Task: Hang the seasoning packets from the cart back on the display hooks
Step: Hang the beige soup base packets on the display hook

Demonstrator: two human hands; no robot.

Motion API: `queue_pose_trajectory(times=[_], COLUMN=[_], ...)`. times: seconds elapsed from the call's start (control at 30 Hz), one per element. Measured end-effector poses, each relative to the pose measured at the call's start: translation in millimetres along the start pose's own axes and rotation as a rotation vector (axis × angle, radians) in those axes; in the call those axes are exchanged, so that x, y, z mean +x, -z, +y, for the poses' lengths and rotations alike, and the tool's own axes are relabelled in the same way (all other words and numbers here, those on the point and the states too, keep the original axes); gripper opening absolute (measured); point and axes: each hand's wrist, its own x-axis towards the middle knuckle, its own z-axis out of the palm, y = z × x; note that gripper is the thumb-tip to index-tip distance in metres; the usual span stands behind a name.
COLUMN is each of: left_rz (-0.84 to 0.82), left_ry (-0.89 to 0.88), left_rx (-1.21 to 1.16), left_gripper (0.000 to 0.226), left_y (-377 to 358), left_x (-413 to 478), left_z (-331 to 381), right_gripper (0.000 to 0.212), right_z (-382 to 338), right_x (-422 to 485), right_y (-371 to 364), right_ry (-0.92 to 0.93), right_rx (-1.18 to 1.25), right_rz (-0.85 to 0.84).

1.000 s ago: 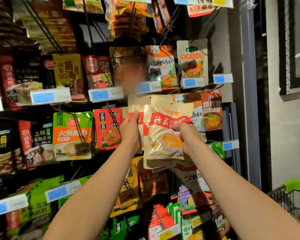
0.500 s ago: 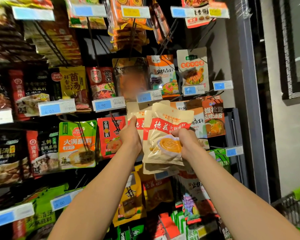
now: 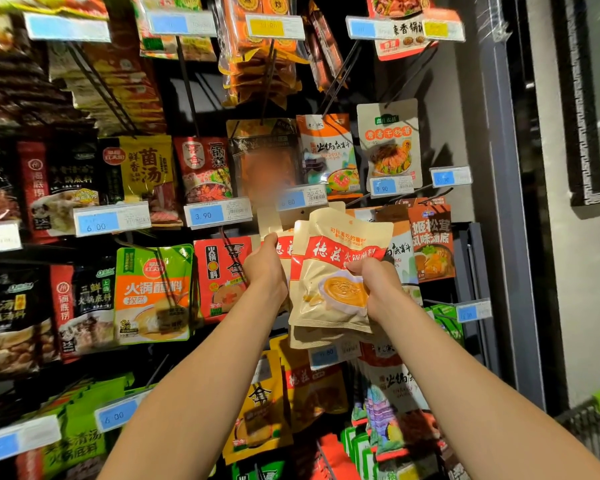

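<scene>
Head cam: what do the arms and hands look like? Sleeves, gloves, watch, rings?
Both forearms are bare all the way to the bottom edge of the frame, with no sleeve in view. The left hand and the right hand are bare too: no gloves. No watch, band or ring shows on the visible sides. No markings can be made out.

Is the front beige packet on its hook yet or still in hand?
In hand: right hand grips the beige packet; whether it is hooked, cannot tell.
</scene>
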Motion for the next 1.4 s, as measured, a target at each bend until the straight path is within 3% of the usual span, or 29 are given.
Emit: queue_pose_trajectory(times=[0.27,0.9,1.03,1.27,1.4], left_rz=[-0.07,0.017,0.037,0.076,-0.007], left_ry=[-0.067,-0.002,0.006,-0.097,-0.147], left_rx=[0.064,-0.009,-0.002,0.104,0.268], left_gripper=[0.03,0.02,0.022,0.04,0.045], left_y=[-2.6,-2.8,3.7,7.8,21.8], left_x=[8.6,26.8,33.9,42.3,49.3], left_z=[10.0,5.2,-5.1,-16.2,-44.5], right_gripper=[0.006,0.014,0.025,0.021,0.014], right_z=[-1.3,-8.0,0.8,13.8,24.6], right_x=[1.9,3.8,9.2,18.6,24.5], right_y=[0.9,-5.5,-10.0,-24.5,-31.8], right_ry=[0.026,0.002,-0.004,0.074,0.155], right_rx=[-0.01,-0.053,-0.086,-0.078,-0.095], right_rz=[-0.003,-0.03,0.002,0.013,0.05])
